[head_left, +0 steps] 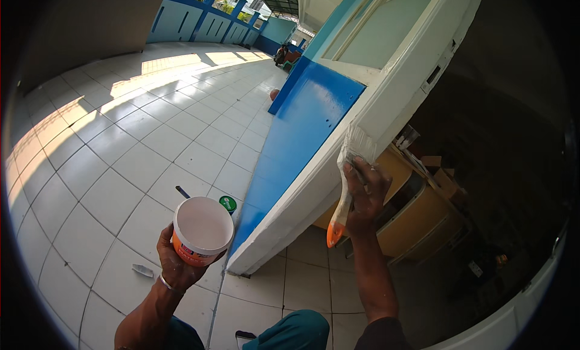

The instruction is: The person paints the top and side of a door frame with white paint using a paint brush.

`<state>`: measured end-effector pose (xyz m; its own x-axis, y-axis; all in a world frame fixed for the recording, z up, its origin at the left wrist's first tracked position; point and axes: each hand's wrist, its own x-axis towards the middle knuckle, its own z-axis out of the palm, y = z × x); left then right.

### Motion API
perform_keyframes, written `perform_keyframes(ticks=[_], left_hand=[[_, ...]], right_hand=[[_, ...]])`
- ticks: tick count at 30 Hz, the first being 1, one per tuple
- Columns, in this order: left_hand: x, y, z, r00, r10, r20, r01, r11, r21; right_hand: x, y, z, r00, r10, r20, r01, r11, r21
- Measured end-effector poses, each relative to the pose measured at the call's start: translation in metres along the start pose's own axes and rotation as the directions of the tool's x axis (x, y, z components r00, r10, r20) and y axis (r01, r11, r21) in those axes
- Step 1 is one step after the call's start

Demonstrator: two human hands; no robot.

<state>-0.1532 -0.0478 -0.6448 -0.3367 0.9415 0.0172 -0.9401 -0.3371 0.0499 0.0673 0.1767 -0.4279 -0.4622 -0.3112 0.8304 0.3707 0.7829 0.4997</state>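
Note:
My left hand (176, 266) is closed around an open plastic tub (194, 253), orange and white on the outside, with white paint inside. My right hand (367, 191) grips a paintbrush (339, 216) with a pale handle and an orange end pointing down. Its white-coated bristles lie up against the white door frame (302, 196), or very close to it; I cannot tell which. The fingers wrap the brush near its ferrule, where white smears show. Left of the frame is a glossy blue lower wall (314, 108).
On the white tiled floor (145, 168) lie a green round lid or can (228, 204), a dark-handled tool partly behind the tub, and a greyish scrap (143, 270). Wooden furniture (423, 220) and cardboard boxes (446, 179) stand in the dark room at right. A motorcycle is parked far off.

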Motion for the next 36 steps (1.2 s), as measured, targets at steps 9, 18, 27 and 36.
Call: perform_keyframes(ticks=[9, 18, 27, 36], left_hand=[[-0.006, 0.003, 0.003, 0.998, 0.035, -0.055, -0.032, 0.997, 0.071], [-0.005, 0.004, 0.0, 0.998, 0.03, -0.058, -0.029, 1.0, 0.007], [-0.009, 0.008, 0.001, 0.998, 0.055, -0.005, -0.054, 0.995, 0.087], [0.0, 0.023, 0.015, 0.997, 0.062, -0.048, -0.054, 0.986, 0.157]], right_hand=[[-0.141, -0.096, 0.014, 0.844, -0.08, 0.53, -0.079, 0.959, 0.271], [0.0, 0.012, -0.009, 0.95, 0.309, 0.033, -0.308, 0.918, 0.249], [-0.089, -0.057, 0.023, 0.964, -0.028, 0.265, 0.018, 0.999, 0.042], [-0.164, -0.105, 0.015, 0.818, 0.068, 0.571, -0.401, 0.78, 0.481]])
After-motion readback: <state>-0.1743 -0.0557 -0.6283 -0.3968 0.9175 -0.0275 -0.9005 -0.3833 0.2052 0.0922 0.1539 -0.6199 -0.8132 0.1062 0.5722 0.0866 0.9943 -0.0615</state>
